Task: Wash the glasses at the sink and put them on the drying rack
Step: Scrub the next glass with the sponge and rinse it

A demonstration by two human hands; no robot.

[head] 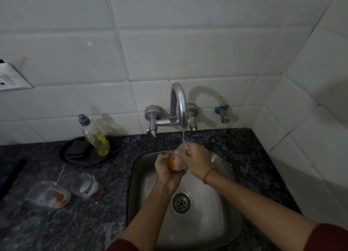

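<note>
Glass (176, 163) over sink's (131, 175) rear edge under tap (178, 103) stream, L hand (165, 168) gripping base, R hand (197, 160) gripping rim; advise rotating fully, firm hold; 2 more glasses (49, 194) on counter (56, 226) left of sink.

left hand (166, 168): grip curled round glass (176, 163) | right hand (197, 161): grip curled on it

Dim, soft light is cast; the tap (178, 107) is shadowed rightward on the tiles (207, 51), and edges are bowed and blurred.
</note>
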